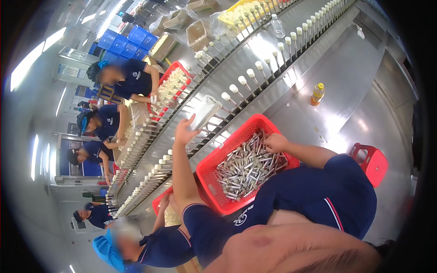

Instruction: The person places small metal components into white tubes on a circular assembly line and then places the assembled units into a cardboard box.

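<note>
My left hand [185,131] reaches over the near conveyor rail with fingers apart, close beside a white packet-like thing [205,113] lying by the rods. I see nothing held in it. My right hand [275,143] is at the right side of a red perforated plastic basket [214,159], its fingers curled down at the heap. What they grip is hidden. Many small metal rod-like pieces with duller ends [248,168] fill the basket. Along the near rail stand upright metal rods with white cylindrical tips [250,73]; several rods beside my left hand look bare.
A bottle with yellow liquid [317,94] stands on the steel surface; a clear bottle [277,26] stands between the rails. A red stool [371,164] is at right. Co-workers sit along the line, one close at my left. Across stands a red basket of pale pieces [175,84].
</note>
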A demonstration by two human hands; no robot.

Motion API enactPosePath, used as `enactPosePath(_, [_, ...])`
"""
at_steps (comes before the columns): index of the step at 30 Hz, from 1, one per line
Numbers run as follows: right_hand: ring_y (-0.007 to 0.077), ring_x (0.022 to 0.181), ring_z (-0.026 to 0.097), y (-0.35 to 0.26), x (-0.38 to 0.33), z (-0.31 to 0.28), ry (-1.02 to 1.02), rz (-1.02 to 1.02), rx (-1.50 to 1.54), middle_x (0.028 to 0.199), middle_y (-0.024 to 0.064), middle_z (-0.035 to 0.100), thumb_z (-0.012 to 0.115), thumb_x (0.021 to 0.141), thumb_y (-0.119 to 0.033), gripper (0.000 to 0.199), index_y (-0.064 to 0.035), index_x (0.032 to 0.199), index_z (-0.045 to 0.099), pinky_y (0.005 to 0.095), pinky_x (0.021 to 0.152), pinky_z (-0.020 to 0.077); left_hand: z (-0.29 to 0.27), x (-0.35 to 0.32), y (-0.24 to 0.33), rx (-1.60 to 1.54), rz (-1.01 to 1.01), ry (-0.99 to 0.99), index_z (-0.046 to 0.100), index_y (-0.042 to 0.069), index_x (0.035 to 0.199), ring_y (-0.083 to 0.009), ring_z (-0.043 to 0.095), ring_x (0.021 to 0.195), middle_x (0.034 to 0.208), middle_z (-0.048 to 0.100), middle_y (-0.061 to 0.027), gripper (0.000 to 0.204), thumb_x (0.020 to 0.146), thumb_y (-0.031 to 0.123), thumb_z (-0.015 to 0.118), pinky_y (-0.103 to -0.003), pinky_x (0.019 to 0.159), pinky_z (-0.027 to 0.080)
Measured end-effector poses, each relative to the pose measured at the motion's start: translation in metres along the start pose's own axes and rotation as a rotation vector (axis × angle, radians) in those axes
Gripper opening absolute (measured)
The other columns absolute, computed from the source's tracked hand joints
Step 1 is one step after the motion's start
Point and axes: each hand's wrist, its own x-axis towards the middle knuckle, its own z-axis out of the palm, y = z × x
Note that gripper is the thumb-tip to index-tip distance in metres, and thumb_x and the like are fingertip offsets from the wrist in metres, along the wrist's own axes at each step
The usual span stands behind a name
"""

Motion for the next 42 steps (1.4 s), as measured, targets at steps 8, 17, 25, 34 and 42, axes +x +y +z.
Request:
enactPosePath(8, [0.0293,0.059,0.057,0.004,-0.003,0.008,0.061,-0.049,-0.002,0.059,0.0087,0.057,0.057,0.068,-0.021,0.011,-0.0112,0.071,0.061,0.0426,0.058,0.0461,0.016,0.036,0.023,0.030,0.034,-0.032,0.056,0.021,0.125,-0.0266,0.053,0.078,0.081,0.053,-0.0110,0.073,0.056,0.028,0.078,-0.035,0.072,0.044])
enactPosePath(17, [0.0306,0.059,0.058,0.003,-0.004,0.006,0.040,-0.030,0.019,0.061,0.0105,0.057,0.058,0.067,-0.022,0.012,-0.0112,0.069,0.061,0.0440,0.058,0.0464,-0.019,0.035,0.015,-0.107,0.112,0.140,0.056,0.018,0.125,-0.0247,0.052,0.080,0.082,0.051,-0.0103,0.075,0.054,0.023,0.078,-0.033,0.075,0.042])
enactPosePath(25, [0.0308,0.061,0.060,0.004,-0.002,-0.001,0.043,0.008,0.045,0.066,0.0121,0.061,0.056,0.067,-0.020,0.019,-0.0093,0.079,0.066,0.0433,0.061,0.0491,-0.036,0.022,0.011,0.081,-0.013,0.009,0.058,0.020,0.123,-0.0247,0.052,0.076,0.079,0.049,-0.0096,0.073,0.054,0.022,0.077,-0.033,0.073,0.043])
enactPosePath(34, [0.0305,0.062,0.059,0.006,-0.001,0.006,0.009,-0.011,0.040,0.065,0.0109,0.060,0.057,0.068,-0.022,0.016,-0.0110,0.076,0.064,0.0432,0.061,0.0480,0.017,0.027,-0.003,-0.057,0.020,0.065,0.057,0.020,0.124,-0.0258,0.051,0.074,0.077,0.048,-0.0104,0.074,0.053,0.026,0.077,-0.034,0.070,0.043])
enactPosePath(42, [0.0306,0.058,0.057,0.009,-0.003,0.015,-0.014,-0.020,0.012,0.060,0.0101,0.057,0.058,0.066,-0.021,0.014,-0.0120,0.075,0.063,0.0442,0.058,0.0466,0.017,0.050,0.017,-0.166,0.090,0.024,0.056,0.021,0.125,-0.0249,0.049,0.077,0.077,0.047,-0.0098,0.073,0.055,0.027,0.077,-0.033,0.072,0.041])
